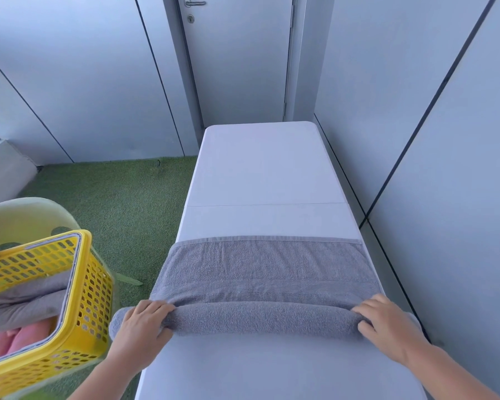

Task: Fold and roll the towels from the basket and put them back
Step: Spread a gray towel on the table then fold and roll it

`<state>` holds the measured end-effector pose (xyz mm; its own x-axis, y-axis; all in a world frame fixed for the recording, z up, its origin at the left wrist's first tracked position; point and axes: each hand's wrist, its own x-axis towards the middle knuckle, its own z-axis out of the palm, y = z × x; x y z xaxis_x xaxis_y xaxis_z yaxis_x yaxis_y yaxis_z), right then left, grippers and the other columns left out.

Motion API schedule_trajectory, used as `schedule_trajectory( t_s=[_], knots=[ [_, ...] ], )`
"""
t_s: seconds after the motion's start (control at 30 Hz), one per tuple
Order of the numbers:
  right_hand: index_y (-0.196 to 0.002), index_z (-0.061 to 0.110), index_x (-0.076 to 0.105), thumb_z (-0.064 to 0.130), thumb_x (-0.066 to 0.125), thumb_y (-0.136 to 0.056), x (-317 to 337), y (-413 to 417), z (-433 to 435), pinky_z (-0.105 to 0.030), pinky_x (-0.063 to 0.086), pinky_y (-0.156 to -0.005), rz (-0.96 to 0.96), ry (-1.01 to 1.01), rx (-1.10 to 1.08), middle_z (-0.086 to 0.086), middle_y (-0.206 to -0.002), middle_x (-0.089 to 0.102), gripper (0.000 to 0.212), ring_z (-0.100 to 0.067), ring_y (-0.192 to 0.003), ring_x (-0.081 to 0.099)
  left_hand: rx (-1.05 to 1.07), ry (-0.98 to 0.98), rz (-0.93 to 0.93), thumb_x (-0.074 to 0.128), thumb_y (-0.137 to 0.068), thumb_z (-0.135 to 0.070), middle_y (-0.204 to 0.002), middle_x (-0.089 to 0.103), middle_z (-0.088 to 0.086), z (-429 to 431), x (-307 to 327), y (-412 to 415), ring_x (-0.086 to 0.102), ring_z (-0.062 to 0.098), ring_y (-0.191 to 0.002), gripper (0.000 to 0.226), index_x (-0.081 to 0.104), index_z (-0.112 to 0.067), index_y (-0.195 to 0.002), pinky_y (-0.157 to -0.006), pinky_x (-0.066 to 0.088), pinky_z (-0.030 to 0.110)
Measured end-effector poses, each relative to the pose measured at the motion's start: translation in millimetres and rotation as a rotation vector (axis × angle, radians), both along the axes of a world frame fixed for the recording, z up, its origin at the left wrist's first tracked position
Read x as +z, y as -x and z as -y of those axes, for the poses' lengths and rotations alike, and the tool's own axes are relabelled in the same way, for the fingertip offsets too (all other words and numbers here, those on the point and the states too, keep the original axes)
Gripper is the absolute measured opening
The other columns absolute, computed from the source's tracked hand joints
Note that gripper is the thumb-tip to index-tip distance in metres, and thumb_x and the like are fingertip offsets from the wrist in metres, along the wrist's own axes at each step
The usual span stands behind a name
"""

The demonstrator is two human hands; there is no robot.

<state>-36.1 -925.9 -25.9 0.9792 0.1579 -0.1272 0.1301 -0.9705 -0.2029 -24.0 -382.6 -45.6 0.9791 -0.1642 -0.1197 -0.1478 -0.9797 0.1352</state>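
Observation:
A grey towel point(267, 267) lies folded into a wide strip across the white table point(264, 174). Its near part is wound into a roll point(260, 317) that spans the table's width. My left hand point(140, 321) grips the roll's left end, fingers curled over the top. My right hand point(387, 317) grips the right end the same way. A yellow perforated basket point(94, 287) stands at the left, beside the table, holding rolled grey towels point(23, 301) and pink towels point(20, 336).
The table runs away from me toward a closed grey door point(237, 59). Grey wall panels point(445, 140) stand close along its right side. Green artificial turf point(122, 203) covers the floor at the left. A pale green stool or bin point(26, 217) sits behind the basket.

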Motion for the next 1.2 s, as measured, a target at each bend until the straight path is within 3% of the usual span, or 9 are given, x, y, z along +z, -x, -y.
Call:
schedule_trajectory(
  t_s=[0.13,0.27,0.37,0.5,0.57,0.73,0.83,1.0,1.2],
  knots=[
    [-0.083,0.04,0.052,0.035,0.041,-0.086,5,-10,-2,-0.017,0.035,-0.067,-0.078,-0.013,-0.04,0.019,-0.076,0.055,0.012,-0.009,-0.094,0.044,-0.008,0.031,0.067,0.035,-0.078,-0.042,-0.089,0.054,-0.027,3,-1,-3,0.054,0.015,-0.1,0.037,0.068,-0.036,-0.095,-0.081,0.04,0.035],
    [-0.086,0.036,0.058,0.019,0.061,-0.082,0,-14,-3,-0.016,0.035,-0.059,0.035,-0.06,-0.182,0.02,-0.088,0.052,0.017,-0.005,-0.09,0.044,0.028,0.054,0.152,0.039,-0.082,-0.04,-0.102,0.056,-0.02,6,-1,-6,0.05,0.015,-0.097,0.035,0.064,-0.036,-0.107,-0.076,0.044,0.037],
    [-0.086,0.025,0.066,0.008,0.059,-0.081,4,-13,-9,-0.02,0.042,-0.069,0.032,-0.151,-0.103,0.019,-0.089,0.055,0.019,-0.011,-0.09,0.053,0.05,0.142,0.173,0.037,-0.087,-0.036,-0.106,0.051,-0.017,9,2,-7,0.051,0.018,-0.097,0.03,0.058,-0.036,-0.108,-0.08,0.048,0.038],
    [-0.111,0.027,0.067,0.038,0.058,-0.071,-2,-11,1,-0.028,0.045,-0.091,-0.043,-0.051,0.03,0.024,-0.106,0.059,0.043,-0.011,-0.103,0.048,0.01,0.08,0.027,0.049,-0.082,-0.046,-0.124,0.05,-0.025,8,2,-2,0.046,0.011,-0.119,0.043,0.054,-0.04,-0.124,-0.102,0.041,0.04],
    [-0.102,0.031,0.067,0.046,0.05,-0.07,1,-13,0,-0.022,0.04,-0.085,-0.082,0.0,0.022,0.027,-0.096,0.059,0.039,-0.006,-0.099,0.044,0.01,0.021,-0.026,0.058,-0.075,-0.049,-0.123,0.051,-0.026,6,0,-2,0.047,0.01,-0.119,0.051,0.052,-0.042,-0.125,-0.104,0.038,0.038],
    [-0.068,0.015,0.047,0.044,0.038,-0.077,12,-22,-5,-0.017,0.034,-0.064,-0.161,0.014,-0.011,0.006,-0.071,0.054,0.031,-0.006,-0.09,0.042,-0.011,0.018,0.009,0.036,-0.077,-0.046,-0.083,0.058,-0.024,4,-2,-14,0.049,0.011,-0.091,0.028,0.06,-0.036,-0.087,-0.081,0.034,0.032],
    [-0.074,0.015,0.047,0.035,0.042,-0.087,17,-19,-5,-0.017,0.04,-0.064,-0.145,0.013,-0.049,0.007,-0.077,0.053,0.024,-0.005,-0.092,0.044,-0.032,-0.001,0.03,0.035,-0.078,-0.044,-0.074,0.052,-0.02,2,-4,-16,0.045,0.01,-0.085,0.024,0.056,-0.033,-0.077,-0.077,0.036,0.033],
    [-0.091,0.033,0.059,0.016,0.044,-0.095,28,-16,-13,-0.008,0.028,-0.057,-0.04,-0.057,-0.125,0.014,-0.096,0.055,0.023,-0.005,-0.086,0.053,0.012,0.103,0.17,0.038,-0.088,-0.033,-0.095,0.046,-0.019,5,-2,-16,0.049,0.014,-0.087,0.022,0.058,-0.039,-0.096,-0.067,0.041,0.032],
    [-0.128,0.029,0.059,0.03,0.058,-0.081,12,-7,5,-0.008,0.025,-0.097,-0.154,-0.093,0.017,0.026,-0.121,0.051,0.047,0.004,-0.121,0.04,-0.067,0.089,0.008,0.059,-0.077,-0.059,-0.11,0.051,-0.03,2,3,-7,0.046,0.003,-0.106,0.041,0.055,-0.047,-0.116,-0.089,0.043,0.031]
  ],
)
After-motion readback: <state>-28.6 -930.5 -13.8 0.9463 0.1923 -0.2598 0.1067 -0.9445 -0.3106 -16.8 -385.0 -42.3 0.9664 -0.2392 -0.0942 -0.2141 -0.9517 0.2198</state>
